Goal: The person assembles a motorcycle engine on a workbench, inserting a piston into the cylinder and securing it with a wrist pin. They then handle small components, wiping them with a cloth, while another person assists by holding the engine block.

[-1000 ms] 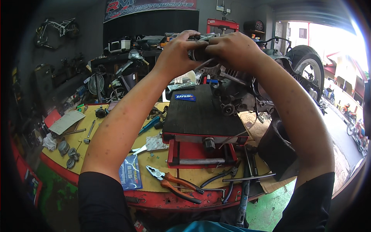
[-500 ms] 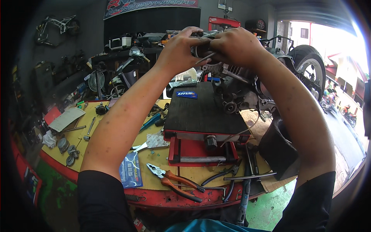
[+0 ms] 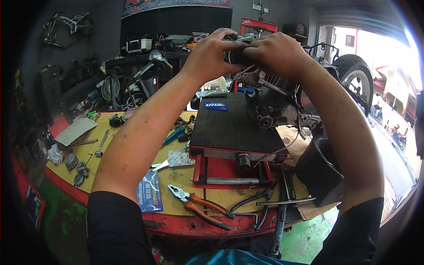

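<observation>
Near twelve o'clock, the left hand [image 3: 206, 56] grasps a dark round part [image 3: 235, 57]; the right hand [image 3: 281, 55] curls at its three-o'clock side (grip hidden, so I cannot tell its hold). Orange-handled pliers [image 3: 193, 198] lie at six.

Dark, seemingly round part [image 3: 236, 56] partly hidden by the right hand [image 3: 279, 53].

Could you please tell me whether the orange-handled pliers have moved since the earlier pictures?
No, the pliers lie just as before, their lower handle reaching over the table's red edge at the same spot.
</observation>
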A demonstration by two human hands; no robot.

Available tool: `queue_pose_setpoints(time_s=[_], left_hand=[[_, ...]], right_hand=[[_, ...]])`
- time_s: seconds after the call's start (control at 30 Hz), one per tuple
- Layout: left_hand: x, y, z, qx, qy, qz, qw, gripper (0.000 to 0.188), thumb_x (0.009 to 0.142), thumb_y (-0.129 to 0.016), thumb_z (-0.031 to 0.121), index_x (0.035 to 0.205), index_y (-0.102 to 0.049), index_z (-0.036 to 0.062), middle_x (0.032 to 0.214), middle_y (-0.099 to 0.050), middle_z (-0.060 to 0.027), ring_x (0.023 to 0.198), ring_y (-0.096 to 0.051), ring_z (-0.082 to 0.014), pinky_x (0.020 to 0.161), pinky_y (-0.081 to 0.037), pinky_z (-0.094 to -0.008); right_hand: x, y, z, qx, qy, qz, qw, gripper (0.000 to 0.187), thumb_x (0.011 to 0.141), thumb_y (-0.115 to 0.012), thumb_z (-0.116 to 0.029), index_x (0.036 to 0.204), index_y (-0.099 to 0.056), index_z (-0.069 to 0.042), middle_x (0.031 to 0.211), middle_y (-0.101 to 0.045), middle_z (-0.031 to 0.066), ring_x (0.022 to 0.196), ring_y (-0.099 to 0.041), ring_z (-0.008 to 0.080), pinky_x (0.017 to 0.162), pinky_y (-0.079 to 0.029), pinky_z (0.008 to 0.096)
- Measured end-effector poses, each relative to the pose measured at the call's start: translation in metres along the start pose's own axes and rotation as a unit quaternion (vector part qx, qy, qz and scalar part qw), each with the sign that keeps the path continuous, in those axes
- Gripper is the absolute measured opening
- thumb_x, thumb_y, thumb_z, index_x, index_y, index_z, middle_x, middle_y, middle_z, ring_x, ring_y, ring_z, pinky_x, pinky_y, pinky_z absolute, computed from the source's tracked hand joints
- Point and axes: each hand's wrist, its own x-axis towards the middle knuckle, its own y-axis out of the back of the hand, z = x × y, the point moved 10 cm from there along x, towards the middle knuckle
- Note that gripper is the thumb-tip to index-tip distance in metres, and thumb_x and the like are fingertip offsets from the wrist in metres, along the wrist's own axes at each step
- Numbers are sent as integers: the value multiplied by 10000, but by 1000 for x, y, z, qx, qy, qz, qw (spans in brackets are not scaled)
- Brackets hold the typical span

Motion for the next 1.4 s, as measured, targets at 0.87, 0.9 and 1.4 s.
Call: queue_pose_setpoints(time_s=[0.87, 0.9, 1.4], left_hand=[[-1, 1, 7, 54, -15, -10, 998, 534, 722, -930, 252, 1231, -780, 199, 1455, -585, -135, 1252, -647, -322, 1058, -541, -423], [-3, 1, 9, 59, -15, -4, 998, 538, 719, -932, 249, 1233, -779, 200, 1475, -575, -132, 1265, -642, -320, 1067, -539, -424], [2, -4, 19, 91, -1, 1, 996, 227, 769, -853, 142, 987, -812, 96, 1299, -701, -93, 1174, -685, -295, 970, -558, -388]], right_hand=[[-45, 54, 30, 3, -208, 43, 977, 213, 923, -701, -276, 1089, -661, -149, 886, -748, 114, 857, -749, 329, 727, -591, 461], [-56, 64, 36, 4, -245, 45, 968, 249, 921, -713, -297, 1113, -651, -152, 885, -748, 120, 859, -746, 343, 728, -589, 471], [-173, 136, 25, 114, -268, 68, 954, 346, 851, -791, -164, 1111, -594, -46, 889, -707, 186, 775, -699, 389, 725, -517, 486]])
